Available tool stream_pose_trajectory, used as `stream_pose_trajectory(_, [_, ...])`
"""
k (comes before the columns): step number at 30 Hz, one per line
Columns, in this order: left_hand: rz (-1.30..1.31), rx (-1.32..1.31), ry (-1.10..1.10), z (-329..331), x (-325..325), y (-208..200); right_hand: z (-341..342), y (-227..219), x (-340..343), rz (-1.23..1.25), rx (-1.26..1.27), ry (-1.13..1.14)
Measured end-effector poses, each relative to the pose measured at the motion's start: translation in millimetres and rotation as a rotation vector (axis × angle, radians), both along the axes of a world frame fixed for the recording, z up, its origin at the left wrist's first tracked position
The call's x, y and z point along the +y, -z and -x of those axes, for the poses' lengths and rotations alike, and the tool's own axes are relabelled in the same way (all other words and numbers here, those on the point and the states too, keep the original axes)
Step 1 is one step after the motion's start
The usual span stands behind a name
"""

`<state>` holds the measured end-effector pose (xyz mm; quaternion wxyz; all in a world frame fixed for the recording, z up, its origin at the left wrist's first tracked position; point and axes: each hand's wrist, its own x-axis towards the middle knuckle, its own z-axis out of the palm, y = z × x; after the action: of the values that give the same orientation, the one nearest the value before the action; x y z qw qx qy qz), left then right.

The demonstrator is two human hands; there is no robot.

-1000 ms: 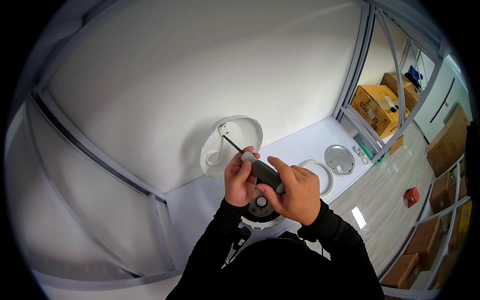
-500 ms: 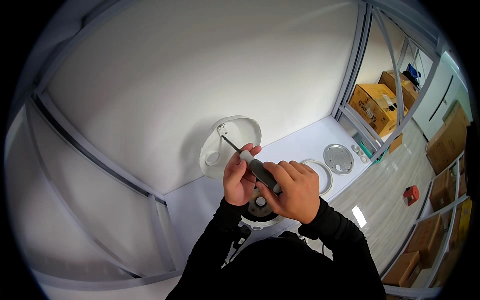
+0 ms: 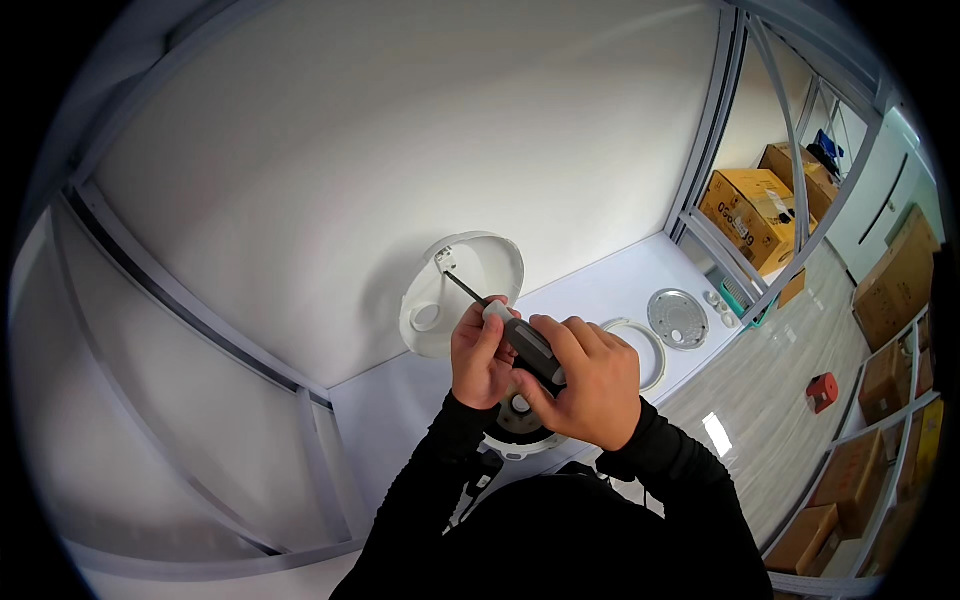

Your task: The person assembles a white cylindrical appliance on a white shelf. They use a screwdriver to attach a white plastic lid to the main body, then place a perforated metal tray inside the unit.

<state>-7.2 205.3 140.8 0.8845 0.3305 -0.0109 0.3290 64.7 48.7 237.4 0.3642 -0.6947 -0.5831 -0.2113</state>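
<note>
Since a moment ago our hands have barely shifted. Our right hand [image 3: 585, 385] grips the screwdriver [image 3: 510, 330] handle; our left hand [image 3: 482, 355] closes around its front. Its tip meets the upper rim of the white round housing [image 3: 462, 292], standing open on the white table [image 3: 600, 290].

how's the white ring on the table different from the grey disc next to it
The white ring is an open hoop with the table showing through its middle; the grey disc is a solid plate. The ring is white and plain, the disc metallic grey with small marks on its face. The ring lies partly behind the right hand; the disc lies clear. Both are round and flat.
</note>
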Motion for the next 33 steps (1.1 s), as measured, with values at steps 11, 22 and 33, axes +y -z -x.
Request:
stream_pose_trajectory(11, [-0.053, -0.091, 0.044, 3, 1, 2, 2, 1, 2, 0.003, 0.052, 0.003])
stream_pose_trajectory(22, [-0.008, -0.087, 0.025, -1, 3, 16, -2, 5, 7, -0.036, -0.037, 0.031])
stream_pose_trajectory(33, [-0.063, -0.09, 0.038, -4, 8, 20, -2, 4, 6, -0.048, 0.02, 0.013])
